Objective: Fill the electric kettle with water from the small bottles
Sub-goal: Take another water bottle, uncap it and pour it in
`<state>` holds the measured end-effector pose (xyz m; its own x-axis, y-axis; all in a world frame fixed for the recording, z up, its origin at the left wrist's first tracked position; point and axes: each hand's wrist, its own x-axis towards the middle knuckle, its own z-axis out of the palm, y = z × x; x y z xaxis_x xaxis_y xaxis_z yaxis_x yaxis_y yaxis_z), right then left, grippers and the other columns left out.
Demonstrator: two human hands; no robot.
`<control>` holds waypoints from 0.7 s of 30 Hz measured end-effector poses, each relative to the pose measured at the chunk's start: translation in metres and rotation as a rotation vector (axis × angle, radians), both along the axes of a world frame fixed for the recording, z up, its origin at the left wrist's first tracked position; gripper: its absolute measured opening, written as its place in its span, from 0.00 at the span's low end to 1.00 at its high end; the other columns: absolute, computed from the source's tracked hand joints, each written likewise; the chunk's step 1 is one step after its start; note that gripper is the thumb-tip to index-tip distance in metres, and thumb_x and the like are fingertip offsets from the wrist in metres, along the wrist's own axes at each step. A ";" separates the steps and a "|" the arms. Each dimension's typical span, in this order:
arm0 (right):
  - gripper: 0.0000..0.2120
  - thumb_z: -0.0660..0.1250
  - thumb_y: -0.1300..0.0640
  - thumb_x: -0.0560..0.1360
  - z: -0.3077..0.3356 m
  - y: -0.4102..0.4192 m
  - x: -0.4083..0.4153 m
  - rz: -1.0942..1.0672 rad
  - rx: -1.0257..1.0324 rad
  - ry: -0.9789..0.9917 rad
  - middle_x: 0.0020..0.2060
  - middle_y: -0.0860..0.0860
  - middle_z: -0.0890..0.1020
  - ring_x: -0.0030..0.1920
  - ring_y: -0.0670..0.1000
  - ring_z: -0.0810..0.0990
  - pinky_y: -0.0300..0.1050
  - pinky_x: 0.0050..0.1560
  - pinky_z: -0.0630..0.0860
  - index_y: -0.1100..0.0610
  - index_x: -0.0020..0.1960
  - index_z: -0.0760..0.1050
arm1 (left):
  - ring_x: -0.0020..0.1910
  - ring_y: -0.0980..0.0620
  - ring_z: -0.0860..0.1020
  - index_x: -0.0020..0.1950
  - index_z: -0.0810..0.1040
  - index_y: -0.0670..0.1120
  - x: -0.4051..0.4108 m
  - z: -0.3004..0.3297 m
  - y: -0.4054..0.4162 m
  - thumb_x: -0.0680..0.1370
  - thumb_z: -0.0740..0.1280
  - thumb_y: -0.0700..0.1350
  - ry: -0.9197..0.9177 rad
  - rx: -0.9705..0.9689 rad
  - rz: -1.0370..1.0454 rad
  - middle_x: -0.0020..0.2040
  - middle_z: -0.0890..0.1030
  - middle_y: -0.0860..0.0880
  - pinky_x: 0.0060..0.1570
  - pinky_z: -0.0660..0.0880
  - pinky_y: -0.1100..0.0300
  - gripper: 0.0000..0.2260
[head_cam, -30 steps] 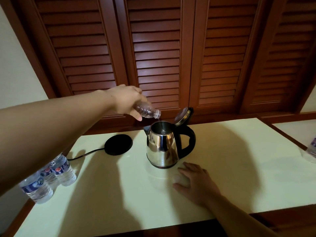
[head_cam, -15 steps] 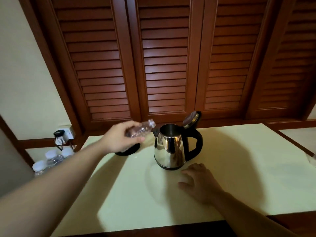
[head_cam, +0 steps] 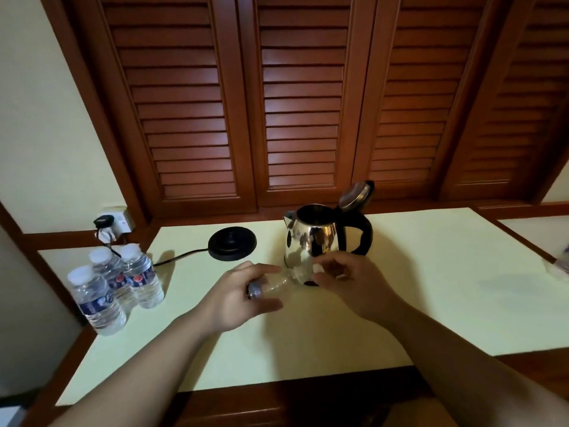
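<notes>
The steel electric kettle [head_cam: 311,238] stands on the pale table [head_cam: 431,291] with its lid [head_cam: 357,192] flipped up and its black handle to the right. In front of it, my left hand [head_cam: 237,300] is shut on a clear, empty-looking small bottle [head_cam: 274,283], held nearly level with its neck pointing right. My right hand [head_cam: 351,282] meets the bottle's mouth, with a small white cap [head_cam: 317,268] pinched in its fingertips. Three full capped bottles [head_cam: 117,285] stand at the table's left edge.
The kettle's black base [head_cam: 232,243] lies left of the kettle, its cord running to a wall socket [head_cam: 115,223]. Brown louvred doors [head_cam: 301,103] close off the back. Another bottle [head_cam: 563,260] shows partly at the right edge.
My left hand has brought the bottle down from above the kettle's opening to low in front of it. My right hand has lifted off the table and come to the bottle's mouth.
</notes>
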<state>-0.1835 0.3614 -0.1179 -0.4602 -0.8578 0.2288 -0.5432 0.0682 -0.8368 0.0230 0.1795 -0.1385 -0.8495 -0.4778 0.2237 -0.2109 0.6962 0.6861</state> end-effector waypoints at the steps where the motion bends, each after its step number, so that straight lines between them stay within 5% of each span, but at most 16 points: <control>1: 0.12 0.76 0.49 0.75 0.004 0.003 0.003 0.019 -0.019 -0.045 0.47 0.46 0.85 0.46 0.46 0.83 0.40 0.48 0.81 0.48 0.58 0.83 | 0.52 0.58 0.79 0.67 0.79 0.63 -0.001 0.002 0.002 0.70 0.81 0.59 -0.003 -0.020 -0.015 0.52 0.79 0.51 0.49 0.72 0.69 0.26; 5: 0.15 0.77 0.48 0.73 0.010 0.011 0.013 0.025 -0.030 -0.080 0.45 0.49 0.86 0.44 0.51 0.84 0.47 0.45 0.84 0.50 0.59 0.84 | 0.51 0.58 0.79 0.66 0.80 0.65 -0.010 0.003 0.009 0.70 0.82 0.55 0.028 -0.049 -0.095 0.52 0.79 0.54 0.51 0.75 0.66 0.26; 8: 0.09 0.76 0.53 0.76 0.012 0.020 0.011 0.019 -0.015 -0.024 0.44 0.45 0.86 0.45 0.47 0.84 0.41 0.47 0.82 0.50 0.56 0.85 | 0.51 0.58 0.79 0.67 0.79 0.65 -0.018 0.002 0.011 0.70 0.81 0.57 0.017 -0.061 -0.126 0.53 0.77 0.56 0.53 0.76 0.63 0.26; 12: 0.08 0.77 0.53 0.75 0.019 0.035 0.008 -0.004 0.029 0.014 0.45 0.42 0.86 0.46 0.41 0.84 0.31 0.47 0.77 0.50 0.54 0.86 | 0.51 0.60 0.77 0.65 0.77 0.72 -0.027 0.003 0.017 0.71 0.81 0.56 0.038 -0.074 -0.177 0.52 0.76 0.59 0.49 0.72 0.71 0.26; 17: 0.10 0.75 0.47 0.76 0.019 0.051 -0.001 -0.058 0.058 -0.028 0.42 0.50 0.87 0.43 0.50 0.86 0.47 0.47 0.84 0.53 0.51 0.85 | 0.52 0.66 0.76 0.66 0.79 0.69 -0.043 0.005 0.033 0.70 0.82 0.54 0.065 -0.063 -0.201 0.53 0.74 0.62 0.47 0.70 0.76 0.27; 21: 0.16 0.69 0.47 0.80 0.022 0.065 -0.005 -0.147 0.110 -0.031 0.36 0.53 0.86 0.35 0.53 0.86 0.45 0.41 0.83 0.59 0.44 0.81 | 0.52 0.70 0.74 0.71 0.77 0.64 -0.058 0.010 0.050 0.70 0.81 0.58 0.045 -0.117 -0.206 0.53 0.71 0.65 0.47 0.70 0.76 0.30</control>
